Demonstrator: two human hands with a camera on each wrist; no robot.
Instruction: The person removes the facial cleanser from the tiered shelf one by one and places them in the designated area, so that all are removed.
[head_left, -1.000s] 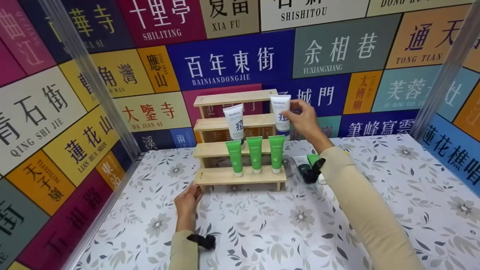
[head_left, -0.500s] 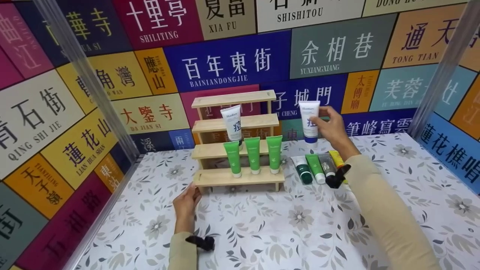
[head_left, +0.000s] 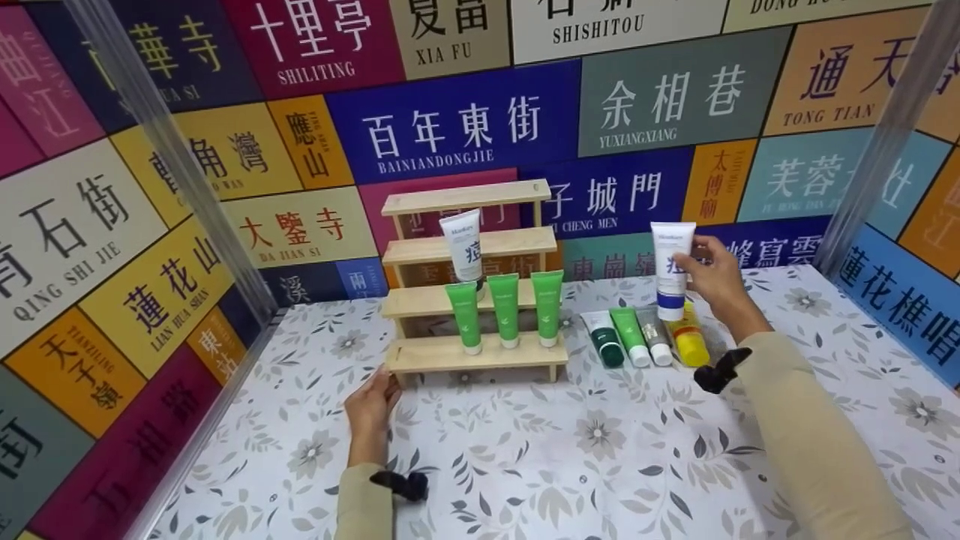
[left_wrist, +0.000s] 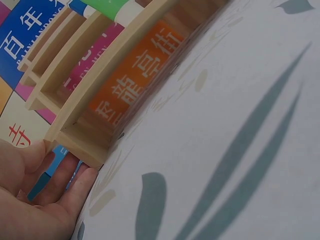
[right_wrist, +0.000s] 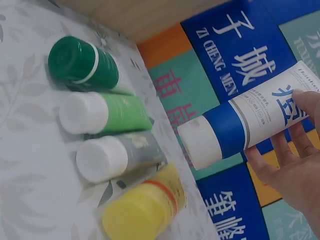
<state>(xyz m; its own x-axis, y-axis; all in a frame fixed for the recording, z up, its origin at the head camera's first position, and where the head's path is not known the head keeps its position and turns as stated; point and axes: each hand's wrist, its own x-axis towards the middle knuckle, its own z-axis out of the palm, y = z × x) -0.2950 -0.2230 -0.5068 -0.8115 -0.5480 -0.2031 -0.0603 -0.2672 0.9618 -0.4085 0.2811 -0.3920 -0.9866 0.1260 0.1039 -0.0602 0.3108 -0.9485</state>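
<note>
My right hand (head_left: 724, 281) holds a white squeeze tube with a blue band (head_left: 673, 262) upright in the air, over the far end of a yellow tube (head_left: 688, 341). The right wrist view shows the thumb on its front and fingers behind (right_wrist: 260, 115). My left hand (head_left: 369, 412) grips the lower left corner of a stepped wooden display rack (head_left: 420, 360); in the left wrist view its thumb and fingers (left_wrist: 75, 192) are at the end of the lowest step. Several green tubes (head_left: 508, 311) stand on that step. Another white tube (head_left: 463, 247) stands higher, behind them.
Right of the rack, a dark green and white tube (head_left: 606, 341), a light green tube (head_left: 630, 337) and a grey tube (head_left: 655, 337) lie side by side with the yellow one on the floral tabletop (head_left: 600, 435). A colourful lettered wall (head_left: 457, 120) rises behind.
My right hand has carried the white tube from beside the rack rightward and down, over the row of lying tubes. The left hand has stayed at the rack's corner.
</note>
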